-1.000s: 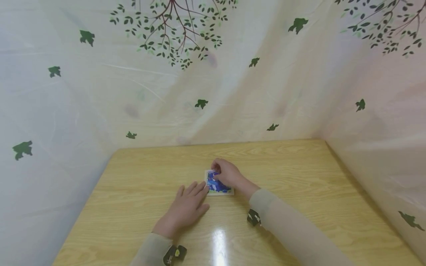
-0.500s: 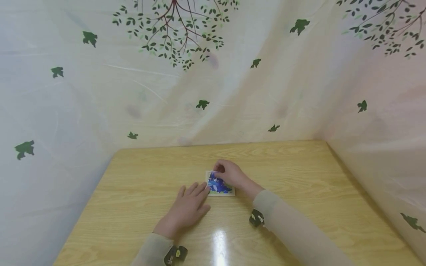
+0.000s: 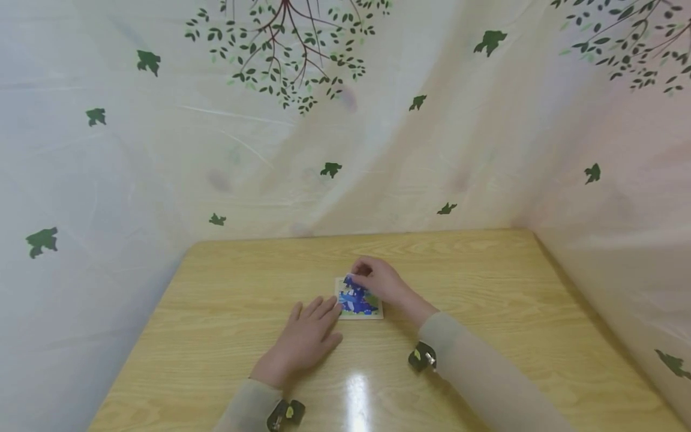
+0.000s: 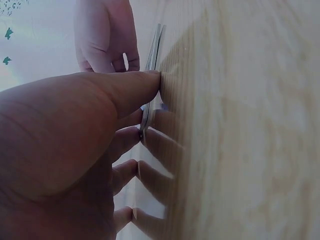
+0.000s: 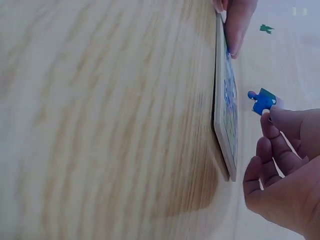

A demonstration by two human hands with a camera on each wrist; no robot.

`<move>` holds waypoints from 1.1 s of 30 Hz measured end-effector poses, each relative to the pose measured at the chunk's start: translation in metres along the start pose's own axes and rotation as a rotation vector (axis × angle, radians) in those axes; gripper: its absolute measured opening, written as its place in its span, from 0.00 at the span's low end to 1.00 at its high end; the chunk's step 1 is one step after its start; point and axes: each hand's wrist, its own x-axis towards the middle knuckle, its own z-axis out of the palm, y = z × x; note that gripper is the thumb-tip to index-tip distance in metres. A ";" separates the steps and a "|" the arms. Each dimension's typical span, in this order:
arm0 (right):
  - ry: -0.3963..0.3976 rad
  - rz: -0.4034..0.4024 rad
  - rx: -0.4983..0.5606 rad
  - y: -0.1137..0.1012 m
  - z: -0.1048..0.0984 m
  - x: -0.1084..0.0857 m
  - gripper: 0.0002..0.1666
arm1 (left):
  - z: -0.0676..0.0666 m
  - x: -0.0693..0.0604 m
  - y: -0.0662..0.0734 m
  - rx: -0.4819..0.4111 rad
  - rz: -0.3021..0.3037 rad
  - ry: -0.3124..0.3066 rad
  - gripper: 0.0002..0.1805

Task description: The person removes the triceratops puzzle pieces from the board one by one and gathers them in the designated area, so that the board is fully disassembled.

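Wood-grain table [image 3: 216,294] supports the work. Left hand [image 3: 305,341]: fingers extended, spread, fingertips touching the left edge of the puzzle board [image 3: 358,306]. Right hand [image 3: 382,283]: thumb and index finger pinch a blue puzzle piece [image 5: 263,101] above the board. Leaf-printed sheet [image 3: 259,144] stands behind.

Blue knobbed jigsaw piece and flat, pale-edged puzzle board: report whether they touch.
Apart. The right wrist view shows a clear gap between the blue jigsaw piece, pinched in the right hand, and the puzzle board.
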 end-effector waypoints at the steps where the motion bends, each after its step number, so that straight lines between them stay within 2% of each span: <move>1: 0.003 0.000 0.005 0.000 -0.001 -0.001 0.03 | 0.000 0.000 0.000 -0.001 0.001 0.001 0.35; 10: 0.061 0.017 0.053 0.008 -0.012 -0.014 0.05 | 0.003 0.000 -0.001 0.008 0.007 0.004 0.36; 19: 0.116 0.071 0.035 0.025 -0.032 -0.024 0.06 | 0.002 0.000 -0.001 0.003 -0.011 -0.010 0.37; 33: 0.082 0.050 -0.039 0.049 -0.068 -0.035 0.07 | 0.001 0.000 -0.001 0.004 -0.011 -0.019 0.36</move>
